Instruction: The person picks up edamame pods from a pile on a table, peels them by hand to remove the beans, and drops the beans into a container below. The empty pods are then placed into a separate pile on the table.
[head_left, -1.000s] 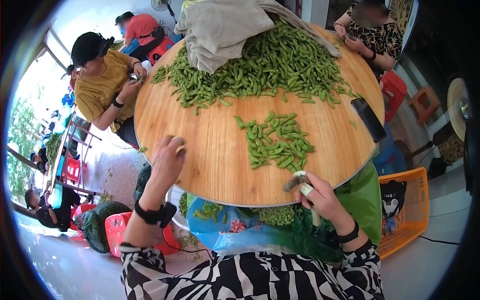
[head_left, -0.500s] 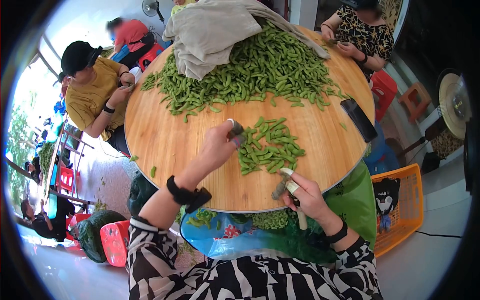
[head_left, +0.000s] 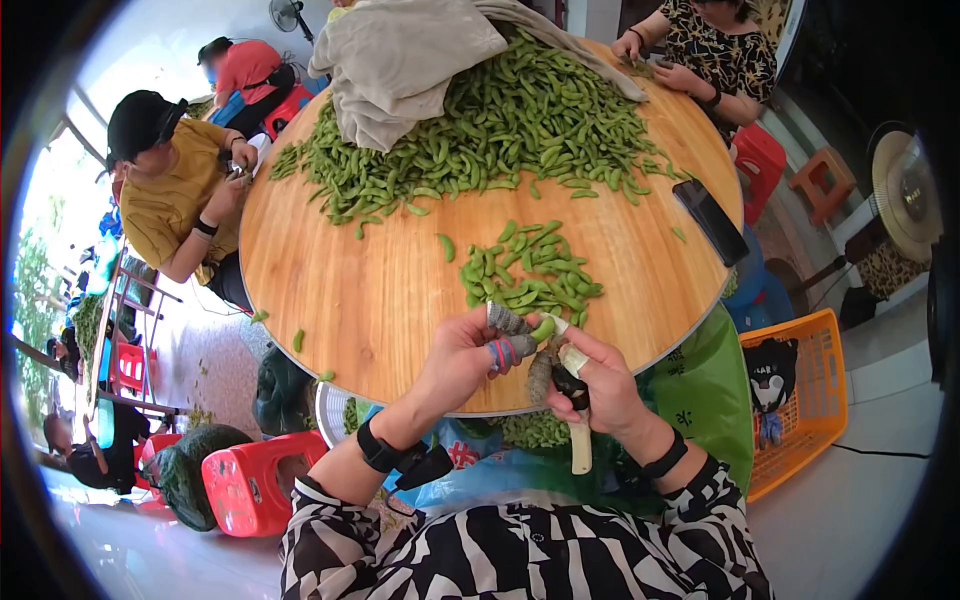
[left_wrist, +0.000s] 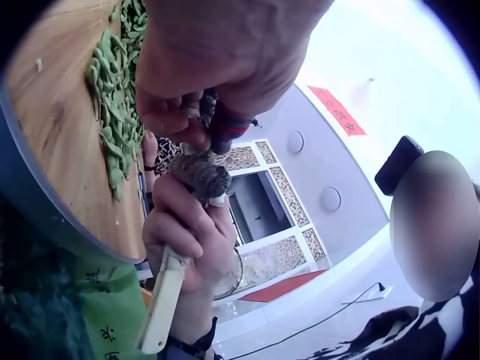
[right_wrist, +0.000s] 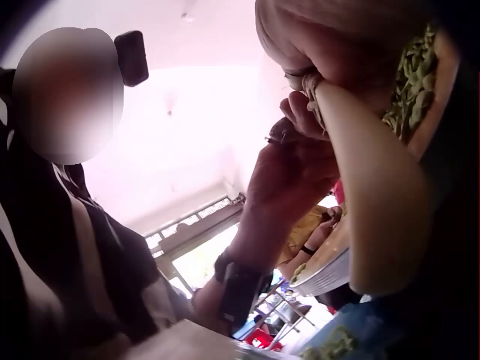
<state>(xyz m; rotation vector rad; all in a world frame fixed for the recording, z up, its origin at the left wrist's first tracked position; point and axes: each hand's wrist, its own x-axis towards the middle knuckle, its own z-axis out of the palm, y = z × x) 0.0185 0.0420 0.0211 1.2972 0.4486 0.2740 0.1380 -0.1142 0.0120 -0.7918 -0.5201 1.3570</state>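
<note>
My left hand (head_left: 455, 365) pinches a green edamame pod (head_left: 543, 330) between thumb and finger, which wear grey cloth covers (head_left: 507, 318). The pod's far end reaches the fingertips of my right hand (head_left: 612, 390). That hand grips a tool with a cream handle (head_left: 580, 448); the handle hangs below the palm, and its working end is hidden by the fingers. White and grey wraps cover some right fingers. In the left wrist view the cream handle (left_wrist: 161, 307) slants down from the curled right fingers. Just beyond both hands lies a small group of pods (head_left: 530, 285) on the round wooden table (head_left: 380, 310).
A large heap of pods (head_left: 530, 120) under a grey cloth (head_left: 400, 70) covers the table's far side. A phone (head_left: 711, 222) lies near the right edge. Below the near edge are plastic bags (head_left: 715, 390); an orange basket (head_left: 815, 410) stands right. Other people sit around.
My left hand has swept from the table's left side to the small group, then back beside the right hand, now with a pod. One pod now lies apart, left of the group.
</note>
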